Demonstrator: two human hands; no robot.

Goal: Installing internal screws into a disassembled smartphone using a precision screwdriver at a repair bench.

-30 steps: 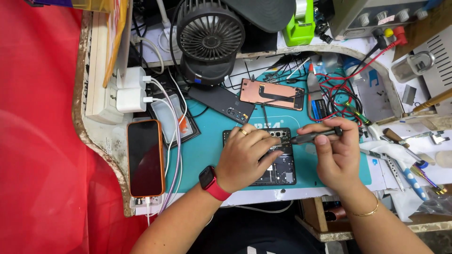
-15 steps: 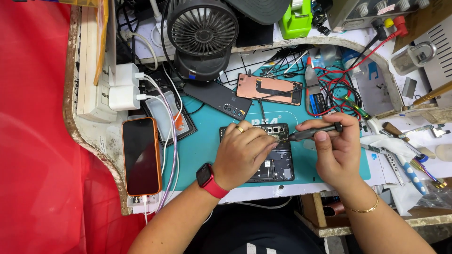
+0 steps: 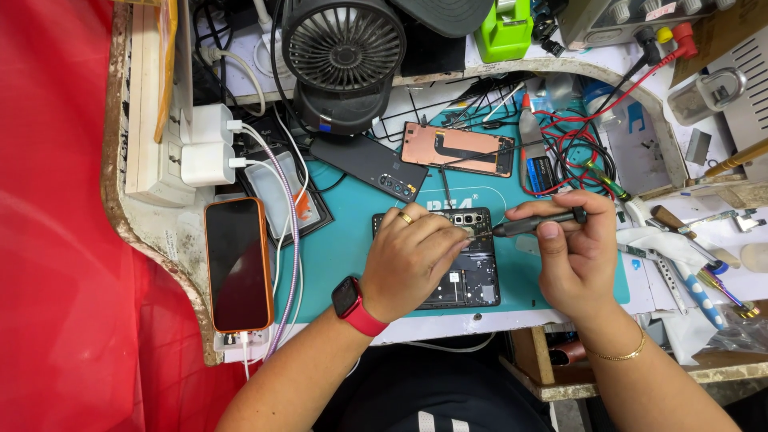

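An opened black phone (image 3: 472, 272) with bare internals lies on a teal work mat (image 3: 344, 240). My left hand (image 3: 412, 260), with a ring and a red smartwatch, rests on the phone and pinches a small part near its top edge. My right hand (image 3: 572, 252) grips a dark screwdriver (image 3: 536, 224) held level, its tip pointing left at the phone's upper right corner, close to my left fingertips.
An orange-cased phone (image 3: 238, 264) charges at the left. A black back cover (image 3: 368, 166) and a copper-coloured plate (image 3: 458, 149) lie behind the mat, under a black fan (image 3: 344, 56). Red wires (image 3: 572, 144), tools (image 3: 704, 272) and white chargers (image 3: 206, 144) crowd the bench.
Both hands stay on the opened phone; the screwdriver tip has edged closer to my left fingertips. The view has shifted slightly.
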